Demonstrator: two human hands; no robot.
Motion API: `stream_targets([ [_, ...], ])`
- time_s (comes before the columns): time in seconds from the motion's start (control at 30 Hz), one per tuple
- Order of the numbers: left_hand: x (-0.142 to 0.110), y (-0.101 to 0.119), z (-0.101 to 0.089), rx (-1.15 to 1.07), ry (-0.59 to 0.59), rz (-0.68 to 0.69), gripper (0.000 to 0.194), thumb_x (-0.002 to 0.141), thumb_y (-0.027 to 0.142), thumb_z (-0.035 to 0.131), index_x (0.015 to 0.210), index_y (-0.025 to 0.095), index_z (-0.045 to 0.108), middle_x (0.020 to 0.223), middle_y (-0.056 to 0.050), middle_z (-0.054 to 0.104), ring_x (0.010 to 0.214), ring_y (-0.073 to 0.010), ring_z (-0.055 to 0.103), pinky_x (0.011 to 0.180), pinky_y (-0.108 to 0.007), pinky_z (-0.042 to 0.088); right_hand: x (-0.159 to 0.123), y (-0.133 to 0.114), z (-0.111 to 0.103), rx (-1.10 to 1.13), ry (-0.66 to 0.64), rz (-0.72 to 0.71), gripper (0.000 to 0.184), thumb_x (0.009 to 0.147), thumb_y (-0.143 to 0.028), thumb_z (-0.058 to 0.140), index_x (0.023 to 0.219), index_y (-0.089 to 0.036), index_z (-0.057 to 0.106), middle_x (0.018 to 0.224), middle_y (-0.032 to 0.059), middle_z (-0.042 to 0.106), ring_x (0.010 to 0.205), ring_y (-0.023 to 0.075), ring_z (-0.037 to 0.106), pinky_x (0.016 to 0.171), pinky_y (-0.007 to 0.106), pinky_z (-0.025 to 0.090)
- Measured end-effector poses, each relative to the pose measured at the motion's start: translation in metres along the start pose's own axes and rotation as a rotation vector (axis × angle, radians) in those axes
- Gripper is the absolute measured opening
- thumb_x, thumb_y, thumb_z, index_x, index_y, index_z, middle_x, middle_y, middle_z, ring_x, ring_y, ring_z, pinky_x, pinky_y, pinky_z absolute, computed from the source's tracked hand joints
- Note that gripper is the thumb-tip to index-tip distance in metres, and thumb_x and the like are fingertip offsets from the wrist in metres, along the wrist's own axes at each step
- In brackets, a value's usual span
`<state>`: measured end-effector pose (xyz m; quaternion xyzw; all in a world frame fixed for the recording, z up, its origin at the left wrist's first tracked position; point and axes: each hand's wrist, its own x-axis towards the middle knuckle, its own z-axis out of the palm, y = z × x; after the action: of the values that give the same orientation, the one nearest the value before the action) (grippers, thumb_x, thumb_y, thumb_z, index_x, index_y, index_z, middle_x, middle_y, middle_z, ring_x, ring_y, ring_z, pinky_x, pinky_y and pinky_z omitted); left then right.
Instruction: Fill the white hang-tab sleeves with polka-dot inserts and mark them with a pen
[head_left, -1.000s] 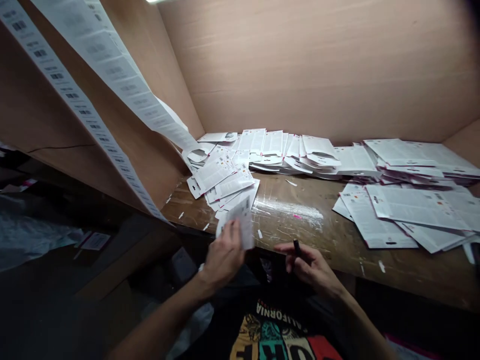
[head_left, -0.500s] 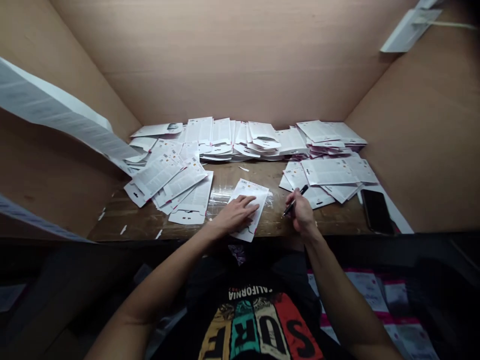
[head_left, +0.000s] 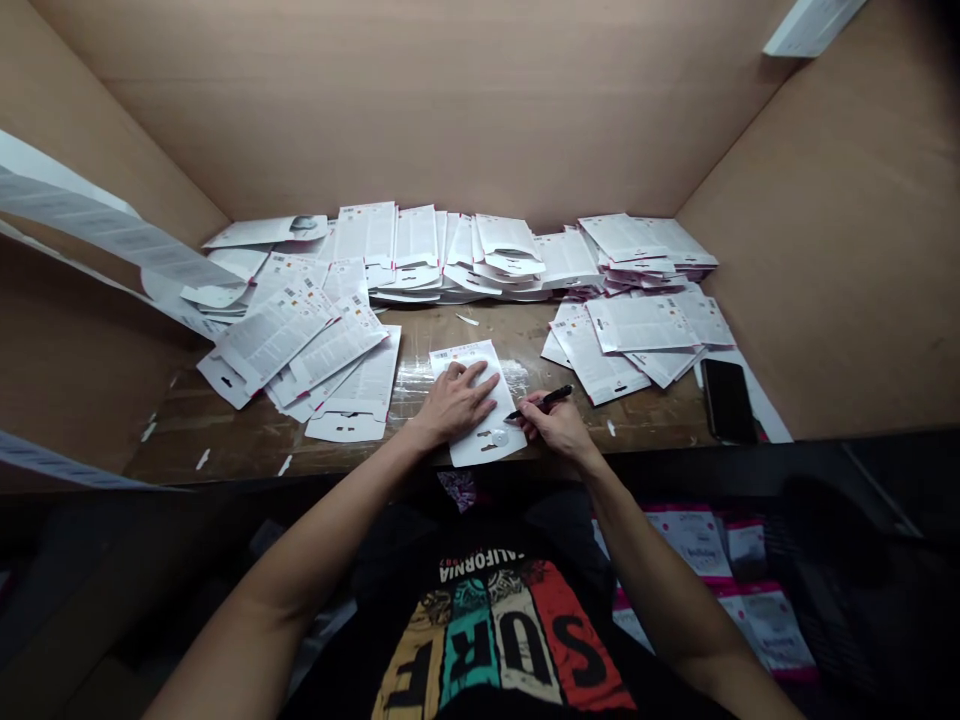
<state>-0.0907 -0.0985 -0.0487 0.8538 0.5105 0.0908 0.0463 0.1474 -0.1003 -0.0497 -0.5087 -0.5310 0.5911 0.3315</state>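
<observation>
A white printed packet (head_left: 480,440) with a hang hole lies flat at the front of the brown table (head_left: 420,340). My left hand (head_left: 459,403) rests on it, fingers spread. In my right hand (head_left: 553,420) is a black pen (head_left: 546,399), its tip at the packet's right edge near the hang-hole end. Whether the tip touches the surface I cannot tell. To the left of the packet lies a loose fan of similar packets (head_left: 292,340); another pile of packets (head_left: 615,350) lies to its right.
A row of packets (head_left: 442,250) runs along the cardboard back wall (head_left: 420,110). A black phone (head_left: 727,400) lies at the right front. Strips of barcode labels (head_left: 112,225) hang at the left. Pink-edged packages (head_left: 765,620) sit below the table on the right.
My left hand brought a packet from the left pile to the middle and laid it flat. My right hand came up with the pen and moved left to the packet. The view swung right.
</observation>
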Motion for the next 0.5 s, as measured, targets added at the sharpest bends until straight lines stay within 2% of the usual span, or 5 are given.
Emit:
stream_targets([
  [0.17, -0.0019, 0.0031, 0.0058, -0.001, 0.037, -0.055, 0.053, 0.106, 0.052, 0.047, 0.155, 0.032, 0.056, 0.163, -0.006, 0.046, 0.131, -0.0358, 0.047, 0.111, -0.051, 0.042, 0.0000, 0.0050, 0.0007, 0.044, -0.004, 0.035, 0.053, 0.070, -0.069, 0.086, 0.086, -0.021, 0.069, 0.069, 0.0065, 0.074, 0.059, 0.0237, 0.070, 0.054, 0.035, 0.058],
  [0.33, -0.0013, 0.0064, 0.0025, 0.003, 0.025, -0.075, 0.053, 0.106, 0.053, 0.048, 0.155, 0.033, 0.055, 0.163, -0.004, 0.046, 0.130, -0.0351, 0.047, 0.109, -0.049, 0.045, -0.0002, 0.0084, 0.0043, 0.064, -0.002, 0.027, 0.053, 0.072, -0.069, 0.086, 0.087, -0.022, 0.069, 0.070, 0.0065, 0.075, 0.060, 0.0245, 0.070, 0.057, 0.037, 0.059],
  [0.43, -0.0009, 0.0072, 0.0018, -0.002, 0.029, -0.079, 0.053, 0.106, 0.053, 0.048, 0.155, 0.034, 0.055, 0.164, -0.003, 0.045, 0.130, -0.0347, 0.047, 0.109, -0.049, 0.045, 0.0007, 0.0081, 0.0028, 0.049, -0.054, 0.023, 0.048, 0.076, -0.066, 0.084, 0.085, -0.021, 0.069, 0.073, 0.0075, 0.076, 0.063, 0.0238, 0.071, 0.055, 0.033, 0.055],
  [0.5, -0.0008, 0.0073, 0.0016, 0.002, 0.031, -0.082, 0.053, 0.106, 0.052, 0.049, 0.155, 0.033, 0.055, 0.164, -0.004, 0.045, 0.129, -0.0348, 0.046, 0.109, -0.049, 0.045, 0.0020, 0.0062, -0.0026, 0.025, -0.153, 0.051, 0.044, 0.077, -0.061, 0.084, 0.085, -0.021, 0.069, 0.072, 0.0066, 0.075, 0.063, 0.0228, 0.070, 0.054, 0.030, 0.052],
])
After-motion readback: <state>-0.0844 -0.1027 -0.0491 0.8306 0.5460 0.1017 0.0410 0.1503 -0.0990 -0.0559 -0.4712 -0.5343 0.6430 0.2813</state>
